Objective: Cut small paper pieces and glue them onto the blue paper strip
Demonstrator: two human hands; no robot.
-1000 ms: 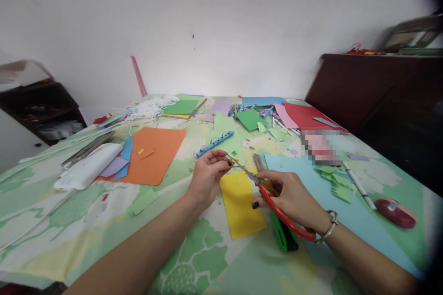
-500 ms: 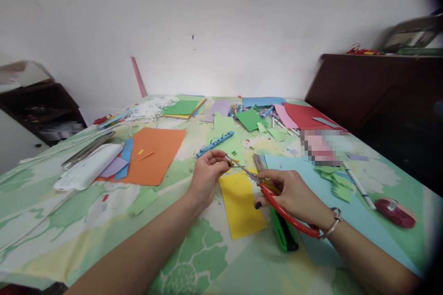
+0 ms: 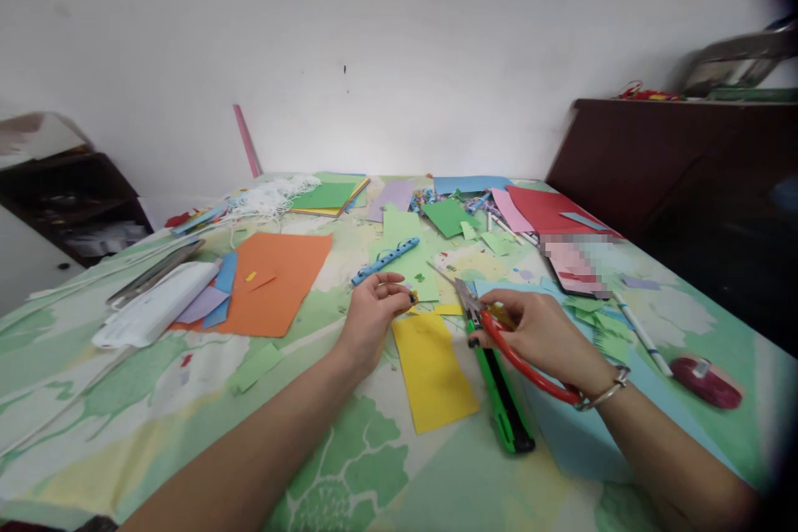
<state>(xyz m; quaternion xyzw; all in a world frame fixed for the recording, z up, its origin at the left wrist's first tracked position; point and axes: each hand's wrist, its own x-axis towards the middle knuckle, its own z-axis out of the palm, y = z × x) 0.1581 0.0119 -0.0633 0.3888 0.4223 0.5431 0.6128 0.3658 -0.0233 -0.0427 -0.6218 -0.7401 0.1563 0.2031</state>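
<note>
My left hand (image 3: pixel 371 320) is closed in a pinch on a small yellow paper piece, mostly hidden by its fingertips. In my right hand (image 3: pixel 539 337) are red-handled scissors (image 3: pixel 520 363), with their tips pointing up and left, apart from the left hand. A yellow sheet of paper (image 3: pixel 435 374) lies on the table below the hands, with a yellow paper strip (image 3: pixel 449 310) just above it. Under the scissors rests a green utility knife (image 3: pixel 502 399). A rolled blue paper tube with loops (image 3: pixel 386 260) sits beyond my left hand.
An orange sheet (image 3: pixel 283 283) and a white power strip (image 3: pixel 159 303) lie on the left. Light blue paper (image 3: pixel 579 440) spreads under my right forearm. A marker (image 3: pixel 642 332) and a dark red oval object (image 3: pixel 707 381) are at the right. Green paper scraps (image 3: pixel 497 243) lie farther back.
My right hand has drawn the scissors right, away from my left fingertips. My left hand stays nearly in place in its pinch. More of the utility knife shows.
</note>
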